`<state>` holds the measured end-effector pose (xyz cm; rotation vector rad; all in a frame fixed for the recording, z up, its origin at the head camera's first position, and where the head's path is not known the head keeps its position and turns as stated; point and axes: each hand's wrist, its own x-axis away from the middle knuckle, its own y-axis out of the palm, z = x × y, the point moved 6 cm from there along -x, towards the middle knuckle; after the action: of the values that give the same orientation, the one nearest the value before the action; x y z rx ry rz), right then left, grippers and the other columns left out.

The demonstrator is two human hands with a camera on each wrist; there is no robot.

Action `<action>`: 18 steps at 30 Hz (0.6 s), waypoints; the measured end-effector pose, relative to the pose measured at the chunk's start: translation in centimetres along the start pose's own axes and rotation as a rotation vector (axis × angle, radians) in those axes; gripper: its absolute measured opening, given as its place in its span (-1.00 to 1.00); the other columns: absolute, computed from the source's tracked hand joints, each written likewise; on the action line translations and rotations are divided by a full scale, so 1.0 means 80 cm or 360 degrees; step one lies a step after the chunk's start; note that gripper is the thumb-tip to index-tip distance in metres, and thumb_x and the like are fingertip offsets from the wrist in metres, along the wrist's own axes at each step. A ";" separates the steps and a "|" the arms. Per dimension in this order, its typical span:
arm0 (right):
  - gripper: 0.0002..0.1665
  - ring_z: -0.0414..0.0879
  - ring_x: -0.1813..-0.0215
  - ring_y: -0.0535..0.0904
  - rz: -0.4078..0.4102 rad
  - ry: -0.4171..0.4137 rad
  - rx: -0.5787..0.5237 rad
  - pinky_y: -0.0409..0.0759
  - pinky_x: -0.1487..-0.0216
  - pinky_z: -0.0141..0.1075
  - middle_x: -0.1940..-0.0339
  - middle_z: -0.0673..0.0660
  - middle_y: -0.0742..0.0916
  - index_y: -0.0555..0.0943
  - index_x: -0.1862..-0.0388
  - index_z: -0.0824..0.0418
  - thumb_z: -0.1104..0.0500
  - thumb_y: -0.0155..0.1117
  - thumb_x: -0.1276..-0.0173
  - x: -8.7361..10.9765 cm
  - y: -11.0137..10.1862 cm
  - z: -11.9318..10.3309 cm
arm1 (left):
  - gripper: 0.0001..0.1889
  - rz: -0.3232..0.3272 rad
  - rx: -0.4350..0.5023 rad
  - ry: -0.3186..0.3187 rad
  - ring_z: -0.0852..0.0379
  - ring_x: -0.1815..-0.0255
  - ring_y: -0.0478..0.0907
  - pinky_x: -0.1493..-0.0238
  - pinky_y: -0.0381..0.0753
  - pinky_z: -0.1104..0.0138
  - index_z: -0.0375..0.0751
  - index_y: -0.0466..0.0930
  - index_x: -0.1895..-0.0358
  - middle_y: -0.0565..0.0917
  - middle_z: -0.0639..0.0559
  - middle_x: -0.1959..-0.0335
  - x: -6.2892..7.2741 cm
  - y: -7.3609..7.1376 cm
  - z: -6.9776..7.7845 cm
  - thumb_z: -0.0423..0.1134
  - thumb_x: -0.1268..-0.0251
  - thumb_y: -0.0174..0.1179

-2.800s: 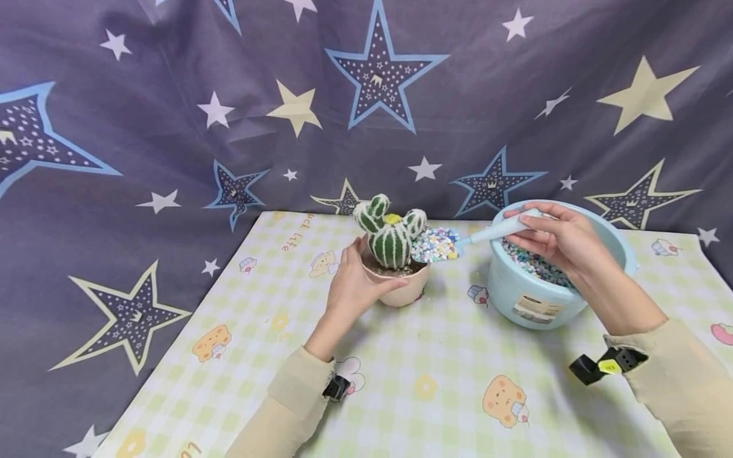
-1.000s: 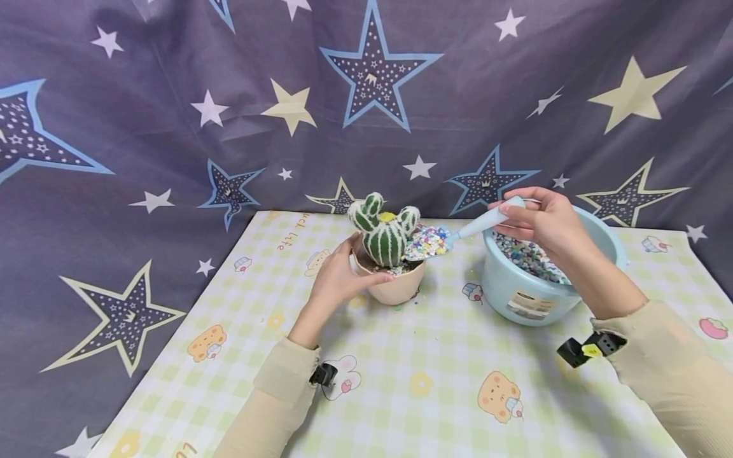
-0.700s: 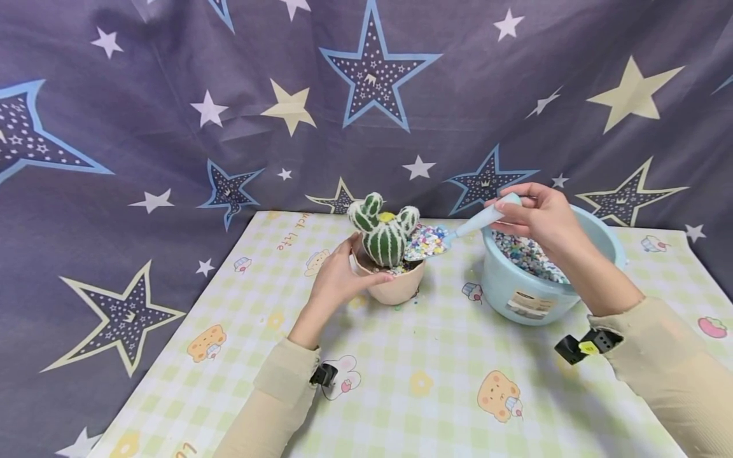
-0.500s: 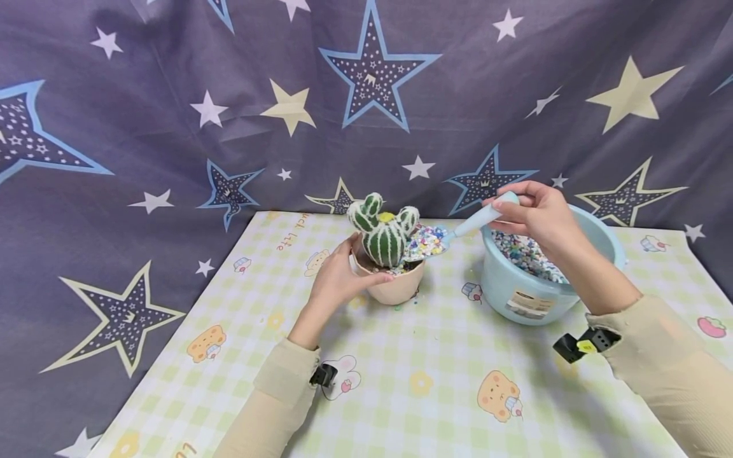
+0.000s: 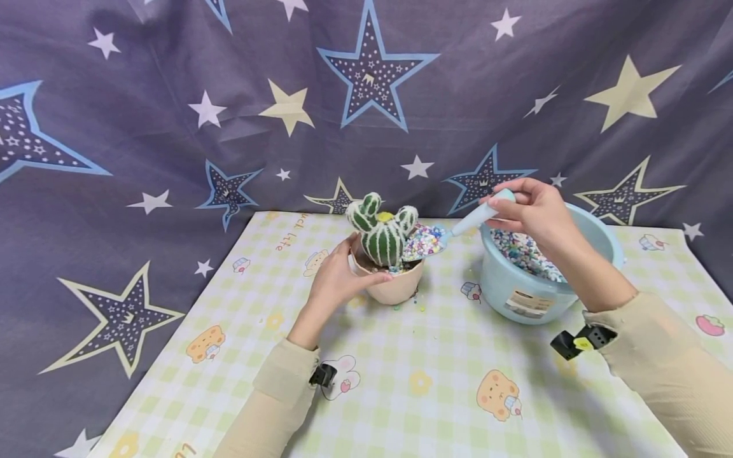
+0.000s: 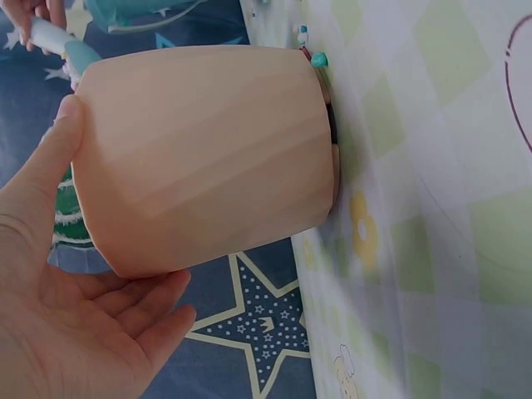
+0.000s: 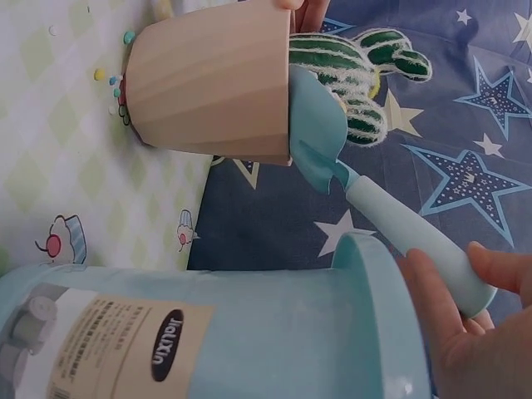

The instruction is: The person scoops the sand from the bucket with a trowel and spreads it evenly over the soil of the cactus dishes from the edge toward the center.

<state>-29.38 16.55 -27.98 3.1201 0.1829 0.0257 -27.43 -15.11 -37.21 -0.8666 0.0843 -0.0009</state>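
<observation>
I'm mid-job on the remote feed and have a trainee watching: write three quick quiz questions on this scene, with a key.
1. What is in the grip of the left hand?
2. True or false: the scoop in the grip of the right hand carries coloured granules.
3. In the head view, the bucket stands: A) left of the pot; B) right of the pot; C) underneath the pot.

Key: 1. The pot, with a cactus in it. 2. True. 3. B.
</observation>
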 end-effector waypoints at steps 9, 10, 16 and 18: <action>-0.61 -0.30 0.16 0.77 -0.0004 -0.0033 0.0049 0.77 0.12 -0.34 0.29 -0.13 0.81 0.43 -0.09 0.34 0.24 0.32 -0.38 -0.002 0.004 -0.005 | 0.22 0.0004 -0.0002 0.0009 -0.18 -0.49 0.33 -0.45 0.40 -0.04 -0.11 0.09 -0.58 0.33 -0.13 -0.52 0.001 0.000 0.002 0.34 0.15 0.49; -0.60 -0.30 0.17 0.77 -0.0005 -0.0036 0.0058 0.77 0.12 -0.34 0.29 -0.13 0.81 0.43 -0.10 0.35 0.24 0.32 -0.38 -0.002 0.004 -0.005 | 0.22 0.0006 -0.0003 0.0010 -0.19 -0.48 0.33 -0.45 0.40 -0.04 -0.12 0.09 -0.58 0.33 -0.14 -0.52 0.001 0.000 0.002 0.34 0.15 0.49; -0.62 -0.29 0.18 0.77 -0.0016 -0.0046 0.0065 0.77 0.11 -0.34 0.28 -0.12 0.81 0.44 -0.09 0.34 0.24 0.31 -0.39 -0.002 0.009 -0.008 | 0.22 0.0018 -0.0013 0.0008 -0.19 -0.48 0.34 -0.45 0.40 -0.03 -0.11 0.09 -0.58 0.33 -0.14 -0.52 0.001 0.000 0.002 0.34 0.15 0.49; -0.65 -0.28 0.19 0.77 -0.0016 -0.0054 0.0073 0.77 0.11 -0.34 0.28 -0.11 0.81 0.46 -0.07 0.32 0.24 0.30 -0.40 -0.002 0.010 -0.009 | 0.22 0.0015 -0.0015 0.0006 -0.19 -0.48 0.33 -0.46 0.39 -0.03 -0.10 0.08 -0.58 0.32 -0.14 -0.52 0.001 0.001 0.001 0.35 0.15 0.49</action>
<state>-29.47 15.73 -27.25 3.1628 0.2013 -0.0316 -27.38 -15.00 -37.17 -0.8756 0.0917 0.0067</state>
